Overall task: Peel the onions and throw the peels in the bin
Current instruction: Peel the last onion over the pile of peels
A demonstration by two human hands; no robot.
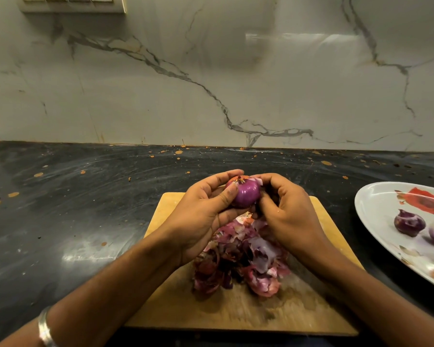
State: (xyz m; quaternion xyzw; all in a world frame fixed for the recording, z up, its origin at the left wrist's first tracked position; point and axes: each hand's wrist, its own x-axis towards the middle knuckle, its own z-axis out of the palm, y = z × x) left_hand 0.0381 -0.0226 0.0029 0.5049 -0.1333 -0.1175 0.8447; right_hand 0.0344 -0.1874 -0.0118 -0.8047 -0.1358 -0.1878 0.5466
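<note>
Left hand (pixel 201 211) fingers curled round a purple onion (pixel 244 195), thumb across its near side; right hand (pixel 290 216) fingers bent against the onion's right side, pinching at loose skin there. Onion held above the far end of a wooden cutting board (pixel 236 314), peel pile (pixel 241 259) on the board. Right of the board, a white plate (pixel 376 204) holds a peeled onion (pixel 409 222).

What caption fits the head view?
Both hands peel an onion over peels on a board.

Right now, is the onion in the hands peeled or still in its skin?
Mostly peeled: the onion shows glossy purple flesh, with a dry scrap at its top. Removed peels lie heaped on the board.
</note>
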